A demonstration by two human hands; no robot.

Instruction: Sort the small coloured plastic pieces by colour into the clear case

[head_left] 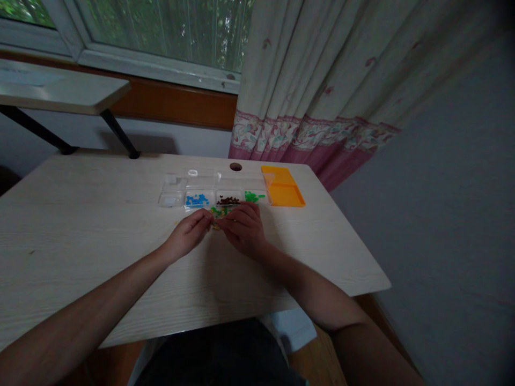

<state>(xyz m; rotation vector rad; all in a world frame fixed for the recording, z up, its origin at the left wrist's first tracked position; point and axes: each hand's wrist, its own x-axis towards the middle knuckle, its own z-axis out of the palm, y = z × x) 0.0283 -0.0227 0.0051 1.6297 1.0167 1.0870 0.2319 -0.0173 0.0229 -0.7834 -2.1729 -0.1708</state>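
Observation:
My left hand (pixel 190 231) is closed in a pinch, its fingertips at a loose pile of small green and yellow pieces (pixel 220 212) on the table. From the other side my right hand (pixel 246 228) meets it with curled, closed fingers, covering part of the pile. Whatever either hand pinches is too small to make out. Just beyond them stand clear plastic compartment boxes (pixel 173 198). One compartment holds blue pieces (pixel 197 201), another dark brown pieces (pixel 228 200), and a third bright green pieces (pixel 252 197).
An open yellow-orange case (pixel 286 194) lies right of the compartments. Behind them is a round hole (pixel 235 167) in the pale wooden table (pixel 112 236). A raised shelf (pixel 60 88) on black legs stands at the back left. A curtain (pixel 298 107) hangs behind the table.

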